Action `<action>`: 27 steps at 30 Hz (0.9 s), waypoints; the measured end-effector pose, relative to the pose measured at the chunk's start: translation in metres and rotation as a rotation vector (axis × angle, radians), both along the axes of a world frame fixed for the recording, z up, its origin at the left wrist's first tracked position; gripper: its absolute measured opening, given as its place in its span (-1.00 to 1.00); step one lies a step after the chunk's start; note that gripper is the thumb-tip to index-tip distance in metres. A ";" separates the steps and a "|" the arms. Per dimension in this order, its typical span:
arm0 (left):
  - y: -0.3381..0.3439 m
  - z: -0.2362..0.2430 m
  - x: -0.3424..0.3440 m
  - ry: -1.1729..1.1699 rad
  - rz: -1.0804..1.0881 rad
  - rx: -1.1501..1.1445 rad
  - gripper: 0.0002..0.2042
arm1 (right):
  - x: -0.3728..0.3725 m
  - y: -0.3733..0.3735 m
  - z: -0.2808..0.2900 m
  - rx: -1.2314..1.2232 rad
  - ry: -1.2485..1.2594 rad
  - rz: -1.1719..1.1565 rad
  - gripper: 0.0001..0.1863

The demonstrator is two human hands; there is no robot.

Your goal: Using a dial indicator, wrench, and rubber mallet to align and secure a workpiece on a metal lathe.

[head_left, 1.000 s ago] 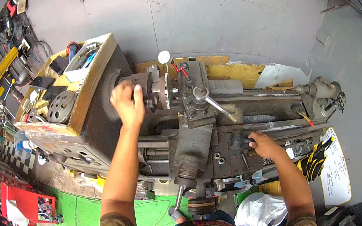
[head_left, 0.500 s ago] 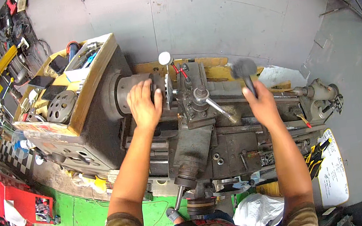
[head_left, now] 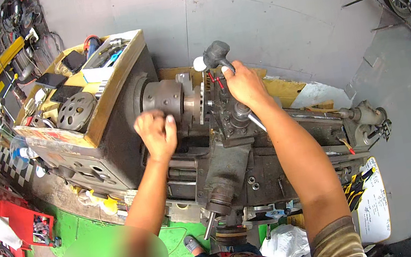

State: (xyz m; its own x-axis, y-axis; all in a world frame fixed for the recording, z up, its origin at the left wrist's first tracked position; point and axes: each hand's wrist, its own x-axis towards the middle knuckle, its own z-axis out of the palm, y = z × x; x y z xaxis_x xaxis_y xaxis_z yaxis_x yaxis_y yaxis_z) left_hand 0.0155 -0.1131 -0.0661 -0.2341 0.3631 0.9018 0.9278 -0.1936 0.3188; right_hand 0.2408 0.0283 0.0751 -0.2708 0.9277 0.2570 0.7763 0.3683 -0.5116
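Observation:
A lathe fills the middle of the head view. Its round steel chuck grips a thin disc with a notched rim, seen nearly edge-on. My right hand is wrapped round the handle of a black-headed mallet, raised above the tool post. Partly behind the mallet head is a small round white dial, near a red jointed arm. Close in front of the chuck's lower side, my left hand is curled with the thumb up. Whether it touches the chuck I cannot tell.
On the headstock, a wooden tray holds a perforated disc, phones and a white box of tools. The tailstock stands at the right end of the bed. A whiteboard and a white plastic bag are lower right.
My right hand has brought the mallet left and up, from over the bed to beside the chuck. My left hand has come off the chuck's face, moved lower and curled its fingers.

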 end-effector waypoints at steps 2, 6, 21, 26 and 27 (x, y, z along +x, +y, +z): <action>0.019 0.035 -0.012 -0.062 0.058 0.009 -0.81 | -0.008 -0.009 0.007 0.017 -0.023 -0.015 -0.44; 0.073 0.081 -0.030 -0.196 -0.022 -0.106 -0.73 | -0.008 -0.012 0.002 0.025 -0.046 -0.074 -0.45; 0.043 0.021 0.031 0.011 -0.065 -0.198 -0.60 | -0.017 -0.020 0.005 0.088 -0.076 -0.212 -0.49; -0.011 -0.051 0.046 -0.002 0.030 -0.142 -0.70 | -0.016 -0.017 0.001 0.121 -0.033 -0.232 -0.50; -0.021 -0.060 0.042 0.020 -0.015 -0.170 -0.79 | -0.017 -0.018 0.003 0.108 -0.061 -0.228 -0.50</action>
State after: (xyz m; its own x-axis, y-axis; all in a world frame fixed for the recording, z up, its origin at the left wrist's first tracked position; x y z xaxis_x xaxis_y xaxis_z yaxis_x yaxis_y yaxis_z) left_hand 0.0575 -0.1342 -0.1263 -0.2107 0.5141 0.8314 0.9317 -0.1519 0.3301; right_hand 0.2237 0.0100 0.0778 -0.0758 0.9346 0.3475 0.8740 0.2300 -0.4281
